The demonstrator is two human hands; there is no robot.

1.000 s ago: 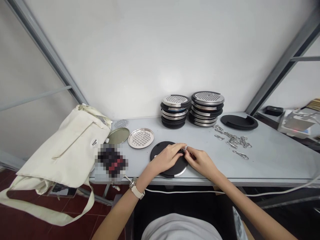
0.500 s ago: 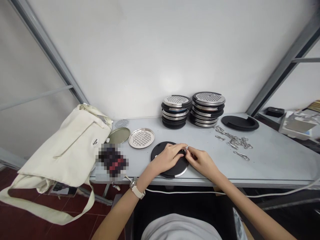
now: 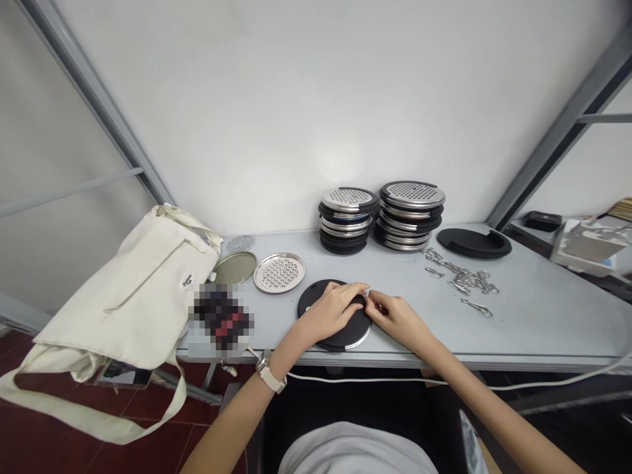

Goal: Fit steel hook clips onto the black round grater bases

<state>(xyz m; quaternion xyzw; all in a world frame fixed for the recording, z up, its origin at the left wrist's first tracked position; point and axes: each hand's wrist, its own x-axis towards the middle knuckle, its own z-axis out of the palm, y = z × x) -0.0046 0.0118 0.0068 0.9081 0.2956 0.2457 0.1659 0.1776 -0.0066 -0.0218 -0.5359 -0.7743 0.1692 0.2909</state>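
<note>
A black round cover (image 3: 340,338) lies at the table's front edge, with a silver metal rim showing along its lower right. My left hand (image 3: 330,312) lies across it, fingers curled over its upper right edge and thumb on top. Close beside those fingertips, my right hand (image 3: 395,316) pinches a small metal piece at the cover's edge; fingers hide most of it. Several metal snap hooks (image 3: 476,307) lie loose and in a heap to the right. Left of the cover sits a round metal grater plate (image 3: 280,272).
Two stacks of round graters with black covers (image 3: 347,220) (image 3: 411,215) stand by the wall. Another black cover (image 3: 474,243) lies at the right. Left are a greenish round tray (image 3: 236,268), a perforated disc (image 3: 240,244) and a cream bag (image 3: 143,289). A white cable (image 3: 365,380) runs below the table edge.
Both hands stay at the cover's upper right edge. Only the fingertips have shifted slightly; the rest looks the same.
</note>
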